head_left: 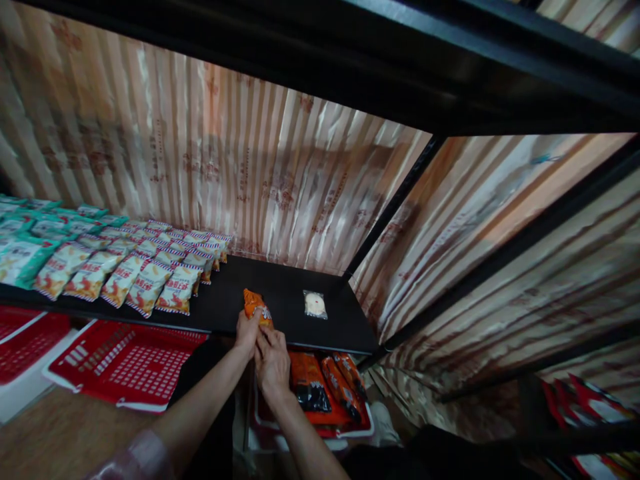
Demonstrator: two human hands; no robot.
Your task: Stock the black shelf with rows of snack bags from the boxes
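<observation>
Orange pkt (252, 300) has wht & dk print, partly hidden by hands (274, 367).

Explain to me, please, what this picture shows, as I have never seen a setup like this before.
There is no machine here: a person works with two bare hands, and one head-worn camera takes this single picture, looking forward and down.

The left hand holds an orange plastic packet at a flat black shelf. The right hand is at the packet's near end; whether it grips too is hard to tell.

On the shelf, to the right, lies a small clear packet with a round white content. To the left sit rows of pale packets with striped edges, then teal-and-white packets. Below the hands, a red plastic basket with orange-and-black packets is visible.
</observation>
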